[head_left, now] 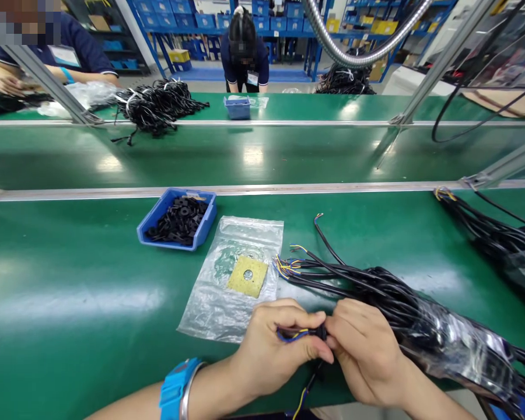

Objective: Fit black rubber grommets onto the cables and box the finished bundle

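In the head view, my left hand (269,341) and my right hand (363,347) meet near the front edge of the bench. Both pinch a small black fitting (319,332) at the end of a black cable. Blue, yellow and brown wires (294,336) come out of it, between my left thumb and forefinger. The fitting's exact shape is partly hidden by my fingers. Below the hands hangs a length of black cable (311,382) with bare coloured wires. Right beside my right hand lies a plastic-wrapped bundle of black cables (376,286), its coloured wire ends pointing left.
A clear zip bag (210,300) carries a yellow square pad (257,283) with a hole. Behind it stands a blue bin (168,245) of small black parts. Another cable bundle (485,219) lies far right. Metal rails cross the bench; two people work opposite, near a cable heap (157,105).
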A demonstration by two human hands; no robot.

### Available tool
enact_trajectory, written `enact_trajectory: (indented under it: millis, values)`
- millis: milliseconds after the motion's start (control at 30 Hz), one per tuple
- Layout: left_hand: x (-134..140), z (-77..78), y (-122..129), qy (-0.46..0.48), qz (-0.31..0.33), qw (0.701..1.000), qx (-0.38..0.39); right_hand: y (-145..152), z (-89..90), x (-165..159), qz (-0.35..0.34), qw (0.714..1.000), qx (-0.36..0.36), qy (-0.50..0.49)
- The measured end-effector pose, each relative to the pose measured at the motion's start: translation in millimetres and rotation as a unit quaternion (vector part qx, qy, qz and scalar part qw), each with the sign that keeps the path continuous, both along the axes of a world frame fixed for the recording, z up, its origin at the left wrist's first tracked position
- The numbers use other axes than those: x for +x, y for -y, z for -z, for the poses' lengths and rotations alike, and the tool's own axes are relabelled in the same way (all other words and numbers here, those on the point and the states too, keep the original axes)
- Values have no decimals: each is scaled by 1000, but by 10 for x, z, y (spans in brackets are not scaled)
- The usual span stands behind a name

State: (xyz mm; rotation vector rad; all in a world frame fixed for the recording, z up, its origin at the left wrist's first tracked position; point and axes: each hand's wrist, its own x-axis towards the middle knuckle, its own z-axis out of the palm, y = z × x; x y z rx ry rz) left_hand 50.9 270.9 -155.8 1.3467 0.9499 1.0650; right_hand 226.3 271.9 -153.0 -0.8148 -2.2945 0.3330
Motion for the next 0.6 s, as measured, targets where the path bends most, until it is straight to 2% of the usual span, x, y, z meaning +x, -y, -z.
enact_trajectory:
  millis: [100,233,300,433,600]
  values:
    - [22,2,-63,52,7,996,-74,-8,-10,-12,18,1000,17,19]
    - [26,8,-146,156,-14,961,-227,-14,-1,-15,98,992,61,59]
    - [30,8,-150,172,-16,950,-259,-8,4,-2,111,991,60,54]
    - [56,-23,-99,175,-12,956,-236,1,-12,10,88,996,23,14]
    - [88,-12,-44,95,-22,992,-83,-15,-49,4,48,999,1,-14]
